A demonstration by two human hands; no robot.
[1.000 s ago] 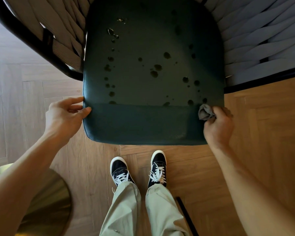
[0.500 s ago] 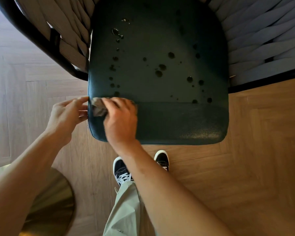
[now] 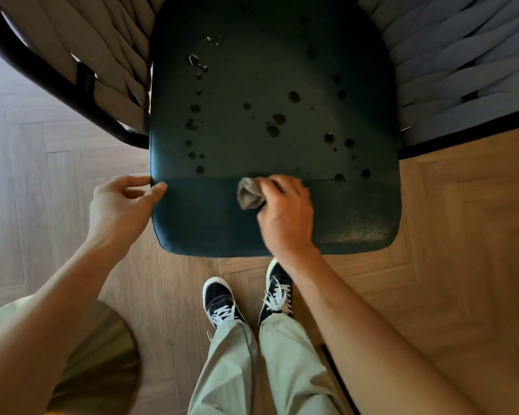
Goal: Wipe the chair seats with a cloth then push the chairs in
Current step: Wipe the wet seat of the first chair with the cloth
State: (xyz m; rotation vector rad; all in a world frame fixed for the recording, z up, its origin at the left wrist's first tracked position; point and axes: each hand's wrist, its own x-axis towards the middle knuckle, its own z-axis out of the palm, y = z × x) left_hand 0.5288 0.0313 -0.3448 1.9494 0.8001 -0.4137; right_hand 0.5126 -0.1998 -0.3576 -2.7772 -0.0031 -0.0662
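The right hand (image 3: 285, 211) is closed around a small bunched grey cloth (image 3: 249, 194), fingers curled over it so that a wad sticks out past the knuckles on the side nearer the other hand. It presses that wad onto the dark green chair seat (image 3: 270, 85) just at the line where the flat top rolls over into the front edge, about midway across. Bunching the cloth this way seems meant to give a firm pad to bear down with, rather than a loose sheet that would skid.

The left hand (image 3: 120, 208) rests at the seat's front left corner, thumb and fingertips loosely pinching the edge of the cushion. Judging by its place, it steadies the chair so the rubbing does not shove it across the floor.

Beyond the cloth, the seat top is dotted with many dark droplets (image 3: 277, 124), from the front line right up toward the back, so most of the wiping looks undone; the front band beside the hands shows no spots.

Woven straps (image 3: 462, 70) wrap the chair's sides and back on a black frame (image 3: 42, 73). The person stands close at the front edge, dark sneakers (image 3: 222, 301) on the herringbone wood floor (image 3: 462, 235), with a brass-coloured round base (image 3: 102, 354) at the lower left.
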